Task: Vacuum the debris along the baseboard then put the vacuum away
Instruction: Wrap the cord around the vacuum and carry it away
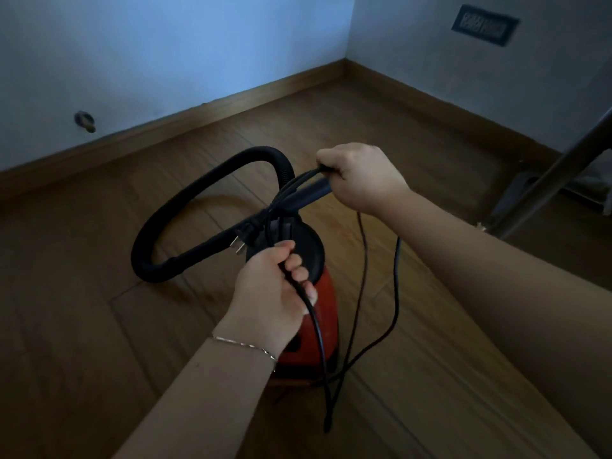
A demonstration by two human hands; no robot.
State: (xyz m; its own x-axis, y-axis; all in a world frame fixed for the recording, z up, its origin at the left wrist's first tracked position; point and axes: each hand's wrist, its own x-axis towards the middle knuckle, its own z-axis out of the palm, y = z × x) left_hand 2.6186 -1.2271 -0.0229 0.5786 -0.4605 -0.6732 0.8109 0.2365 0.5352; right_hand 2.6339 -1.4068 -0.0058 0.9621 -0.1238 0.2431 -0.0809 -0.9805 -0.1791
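Observation:
A small vacuum with a red body [326, 313] and a black top stands upright on the wooden floor, partly hidden by my left hand. Its black hose [198, 190] loops out to the left and back. My right hand [361, 175] is closed around the dark handle together with loops of the black power cord [395, 293]. My left hand [271, 286] grips the cord just above the vacuum's top; the cord's plug [240, 245] shows beside my fingers. Loose cord hangs down to the floor on the right.
A wooden baseboard [205, 111] runs along both walls and meets in the corner at the back. A wall socket plate [485, 24] sits high on the right wall. A grey metal leg [546, 180] slants in at the right, with a small pipe stub [85, 121] low on the left wall.

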